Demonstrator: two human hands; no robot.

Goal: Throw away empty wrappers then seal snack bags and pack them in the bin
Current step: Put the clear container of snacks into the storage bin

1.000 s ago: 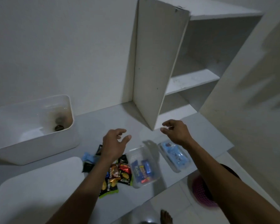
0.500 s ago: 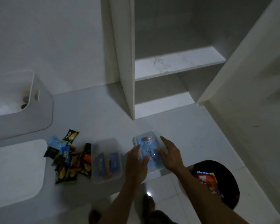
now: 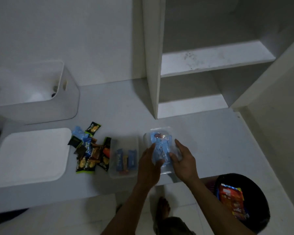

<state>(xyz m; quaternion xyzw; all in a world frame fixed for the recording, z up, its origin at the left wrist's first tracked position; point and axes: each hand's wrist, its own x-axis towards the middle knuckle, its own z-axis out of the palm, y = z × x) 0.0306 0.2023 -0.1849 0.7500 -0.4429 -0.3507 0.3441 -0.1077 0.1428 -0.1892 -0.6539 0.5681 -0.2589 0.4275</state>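
Note:
A clear plastic container [image 3: 159, 133] holding blue snack packets sits on the white counter [image 3: 210, 133]. My left hand [image 3: 148, 164] grips its left side and my right hand [image 3: 183, 160] grips its right side. Left of them stands a second clear container [image 3: 124, 141] with a few snack bars inside, no lid on it. A heap of black, green and blue snack bags [image 3: 89, 150] lies further left. A black trash bin [image 3: 255, 197] on the floor at lower right holds an orange wrapper [image 3: 231, 200].
A white storage bin [image 3: 70, 100] stands at the back left, its white lid [image 3: 29, 156] flat on the counter in front. An open white cabinet with shelves [image 3: 210, 58] rises behind. My foot [image 3: 163, 206] shows on the tiled floor below the counter edge.
Both hands came down from in front of the cabinet onto the clear container with blue packets and now hold its sides. The view has tilted downward, bringing the trash bin into sight.

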